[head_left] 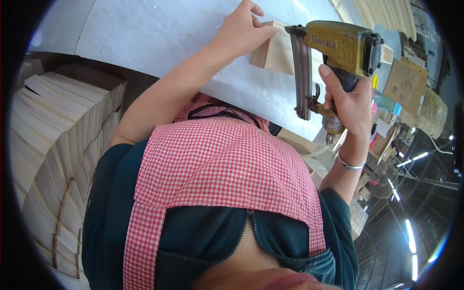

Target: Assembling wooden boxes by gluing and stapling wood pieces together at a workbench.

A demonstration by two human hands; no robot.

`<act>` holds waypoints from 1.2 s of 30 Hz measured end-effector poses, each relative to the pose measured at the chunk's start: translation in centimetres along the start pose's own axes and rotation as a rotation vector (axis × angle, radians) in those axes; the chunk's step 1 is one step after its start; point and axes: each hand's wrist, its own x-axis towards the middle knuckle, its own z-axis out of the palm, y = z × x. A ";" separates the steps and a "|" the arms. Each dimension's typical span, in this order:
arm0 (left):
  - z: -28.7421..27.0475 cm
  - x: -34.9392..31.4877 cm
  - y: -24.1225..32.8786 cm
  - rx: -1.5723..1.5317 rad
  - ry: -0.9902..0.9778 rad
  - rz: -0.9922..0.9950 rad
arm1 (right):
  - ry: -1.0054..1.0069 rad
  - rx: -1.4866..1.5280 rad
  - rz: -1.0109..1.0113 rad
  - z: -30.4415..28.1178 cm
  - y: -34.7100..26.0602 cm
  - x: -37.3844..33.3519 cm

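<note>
My right hand (349, 99) is wrapped round the grip of a yellow and black pneumatic nail gun (333, 41), raised over the table with its nose at the wooden piece. Its long dark magazine (301, 77) points toward me. My left hand (244, 31) holds the near-left corner of a pale wooden box (278, 54), thumb on the top edge, fingers bent over the far side. Part of the box is hidden behind the nail gun, so I cannot tell whether the nose touches it.
The box rests on a pale grey tabletop (159, 34). Stacked wooden boards (53, 121) stand on the left below the table edge. More wooden strips (386, 14) lie at the far right, near a cardboard box (406, 79). An air hose (316, 152) runs below the nail gun.
</note>
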 end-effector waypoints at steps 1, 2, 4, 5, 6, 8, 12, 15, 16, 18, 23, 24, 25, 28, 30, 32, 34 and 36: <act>0.1 0.1 0.0 -0.003 0.007 -0.005 | -0.001 -0.003 0.007 0.0 0.1 0.2; 0.1 0.1 0.1 -0.006 0.013 -0.010 | -0.003 -0.006 0.014 0.0 0.1 0.4; 0.2 0.1 0.2 -0.013 0.025 -0.021 | -0.005 -0.012 0.029 0.0 0.3 0.7; 0.2 0.1 0.3 -0.016 0.032 -0.026 | -0.008 -0.011 0.030 0.0 0.3 0.9; 0.2 0.0 0.4 -0.020 0.040 -0.032 | -0.022 -0.008 0.021 -0.1 0.3 1.0; 0.2 -0.1 0.6 -0.027 0.054 -0.042 | -0.049 -0.001 0.003 -0.3 0.2 1.3; 0.3 -0.3 0.8 -0.040 0.067 -0.054 | -0.078 0.007 0.005 -0.4 0.2 1.7; 0.4 -0.3 0.6 -0.053 0.074 -0.060 | -0.090 0.014 0.016 -0.5 0.3 1.9; 0.5 -0.3 0.5 -0.057 0.074 -0.061 | -0.086 0.002 0.018 -0.6 0.4 1.9; 1.2 0.0 0.3 -0.065 0.062 -0.062 | -0.069 -0.021 0.029 -0.7 0.7 1.8; 7.0 3.9 -29.2 0.133 -0.094 0.358 | 0.006 -0.027 0.010 -2.4 0.7 1.0; 7.5 2.4 -36.5 0.190 -0.154 0.495 | 0.031 -0.033 0.016 -3.1 0.6 1.0; 6.7 0.4 -42.9 0.283 -0.175 0.625 | 0.011 -0.022 -0.014 -3.4 0.8 1.4; 2.1 -5.1 -57.5 0.564 -0.366 1.035 | 0.035 0.063 0.017 -6.9 3.8 1.2; 4.2 -4.4 -56.7 0.608 -0.403 1.181 | 0.044 0.037 0.034 -5.6 4.8 1.6; 14.9 0.6 -28.7 0.854 -0.180 1.037 | 0.096 -0.020 0.137 -5.6 6.1 1.0; 8.7 -1.4 2.2 1.138 0.045 0.886 | 0.159 -0.021 0.213 -7.3 6.8 -0.8; 7.5 -1.8 2.9 1.151 0.038 0.828 | 0.123 0.007 0.166 -6.8 6.3 0.3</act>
